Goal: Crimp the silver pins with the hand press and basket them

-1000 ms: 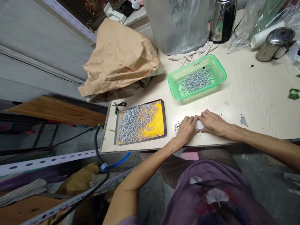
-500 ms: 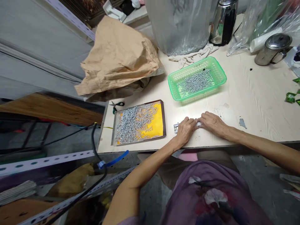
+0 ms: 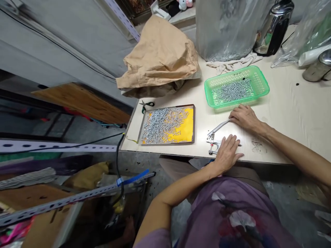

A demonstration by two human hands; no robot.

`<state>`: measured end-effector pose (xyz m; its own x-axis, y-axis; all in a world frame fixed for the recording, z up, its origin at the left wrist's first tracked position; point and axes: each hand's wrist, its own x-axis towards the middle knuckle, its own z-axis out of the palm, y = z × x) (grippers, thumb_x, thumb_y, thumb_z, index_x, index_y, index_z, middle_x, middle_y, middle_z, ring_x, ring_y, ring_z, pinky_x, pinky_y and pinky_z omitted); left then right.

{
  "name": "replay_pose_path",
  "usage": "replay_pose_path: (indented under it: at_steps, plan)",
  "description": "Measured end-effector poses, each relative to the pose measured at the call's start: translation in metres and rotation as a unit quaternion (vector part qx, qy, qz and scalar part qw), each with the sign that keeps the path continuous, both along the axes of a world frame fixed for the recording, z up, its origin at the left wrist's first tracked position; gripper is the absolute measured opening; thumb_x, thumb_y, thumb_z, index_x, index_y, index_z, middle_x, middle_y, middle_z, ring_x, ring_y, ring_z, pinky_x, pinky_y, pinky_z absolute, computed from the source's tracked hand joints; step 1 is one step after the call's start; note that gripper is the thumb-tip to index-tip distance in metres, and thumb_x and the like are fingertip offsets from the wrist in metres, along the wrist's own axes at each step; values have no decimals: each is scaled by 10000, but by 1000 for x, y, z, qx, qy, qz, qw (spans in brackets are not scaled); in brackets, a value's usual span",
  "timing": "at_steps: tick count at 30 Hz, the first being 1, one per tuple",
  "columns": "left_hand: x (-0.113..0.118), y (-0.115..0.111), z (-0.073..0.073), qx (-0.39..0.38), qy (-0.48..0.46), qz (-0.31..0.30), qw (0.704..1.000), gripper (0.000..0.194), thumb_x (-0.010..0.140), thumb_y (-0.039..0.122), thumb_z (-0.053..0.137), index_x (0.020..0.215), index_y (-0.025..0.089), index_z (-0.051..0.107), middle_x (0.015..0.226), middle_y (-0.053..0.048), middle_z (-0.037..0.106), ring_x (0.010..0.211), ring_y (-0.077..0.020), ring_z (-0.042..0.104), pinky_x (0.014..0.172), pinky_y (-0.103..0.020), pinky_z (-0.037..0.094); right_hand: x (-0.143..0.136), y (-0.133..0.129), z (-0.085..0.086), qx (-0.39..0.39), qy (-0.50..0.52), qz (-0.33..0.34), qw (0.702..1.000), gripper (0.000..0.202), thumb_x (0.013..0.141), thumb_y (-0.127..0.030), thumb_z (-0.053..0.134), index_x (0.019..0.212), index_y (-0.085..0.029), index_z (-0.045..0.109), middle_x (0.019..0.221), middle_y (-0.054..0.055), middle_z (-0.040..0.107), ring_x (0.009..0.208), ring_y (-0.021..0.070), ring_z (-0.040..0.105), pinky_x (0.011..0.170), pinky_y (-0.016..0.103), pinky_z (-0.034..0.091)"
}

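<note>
A metal hand tool with a spring and a long lever (image 3: 219,127) lies near the table's front edge, its lever swung up from its body. My left hand (image 3: 228,151) lies over the tool's lower part, fingers spread and stretched out. At the lever's far end, my right hand (image 3: 244,117) has its fingers curled round it, just below the green basket (image 3: 263,90). Left of the tool, a shallow tray (image 3: 194,125) with a yellow bottom holds a heap of small metal pieces. More such pieces lie in the basket.
Scissors (image 3: 148,104) lie at the tray's upper left corner. Behind stand a brown paper bag (image 3: 161,55), a large clear plastic bag (image 3: 224,34), a cloth (image 3: 235,63), a kettle (image 3: 275,31) and a metal pot (image 3: 317,69) at the right.
My hands have moved apart. The right one has raised the tool's lever, and the left one has opened out flat over the tool. The view has shifted left.
</note>
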<state>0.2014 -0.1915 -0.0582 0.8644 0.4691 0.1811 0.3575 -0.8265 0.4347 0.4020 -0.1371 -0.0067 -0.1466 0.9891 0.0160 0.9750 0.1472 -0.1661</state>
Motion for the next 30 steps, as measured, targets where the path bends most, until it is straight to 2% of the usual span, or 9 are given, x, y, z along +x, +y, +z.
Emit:
replay_pose_path:
  at_steps: [3,6,11,13,15,18,20,25,30]
  plan:
    - [5,3,6,-24,1,-3,1000,531,937,449,537,1337,102,504,1401,-236,529,1384,-342,430,1127,-579,351,-33,7,12,-12,-28,38,999,164,909,-196,571,963,-170,724,1016,140,667,960,267,485,720,352,311]
    - [6,1,12,-38,8,-21,999,450,947,399,532,1256,76,578,1203,-199,664,1215,-330,592,1026,-468,486,-77,1,19,-45,-5,210,977,127,897,-219,616,928,-239,738,1114,94,655,1040,255,480,729,336,321]
    - [-34,-8,28,28,-84,-159,983,246,961,309,531,1119,187,674,989,-73,737,1004,-192,683,905,-308,547,-108,-7,5,-48,-6,316,948,177,907,-185,594,765,-193,699,1053,90,657,1156,279,469,779,360,346]
    - [-62,4,39,63,-126,-130,981,193,956,273,542,1061,214,693,940,-51,738,921,-156,683,843,-278,552,-106,-7,-6,-19,34,327,944,163,913,-175,578,782,-175,675,1011,90,662,1083,260,507,786,365,359]
    - [-88,29,50,87,-135,10,987,185,956,226,524,990,200,704,888,-60,726,834,-150,665,774,-276,546,-105,-6,-14,18,111,327,938,151,933,-192,549,826,-167,652,959,82,666,968,226,537,775,356,379]
    - [-117,81,63,87,-31,281,955,168,939,217,548,918,178,710,889,-89,700,850,-183,635,768,-303,517,-102,-5,-8,104,244,297,917,183,975,-215,463,887,-169,617,865,67,658,827,188,547,736,332,414]
    - [-126,112,66,66,71,373,923,138,918,225,588,884,169,709,900,-91,694,893,-208,626,785,-316,500,-95,1,11,180,294,250,905,185,982,-209,439,900,-180,603,812,55,648,781,181,556,719,328,437]
    - [-130,141,60,18,233,408,882,131,896,261,625,872,161,706,971,-98,688,1006,-243,601,820,-323,471,-42,39,67,307,253,18,917,159,961,-228,484,943,-249,640,873,44,665,849,210,601,792,380,473]
    - [-133,143,53,38,262,359,895,195,928,201,521,884,169,709,987,-108,689,1008,-243,594,811,-315,452,7,49,79,288,188,-56,937,222,959,-291,496,1044,-230,691,1035,94,654,1006,267,594,869,462,488]
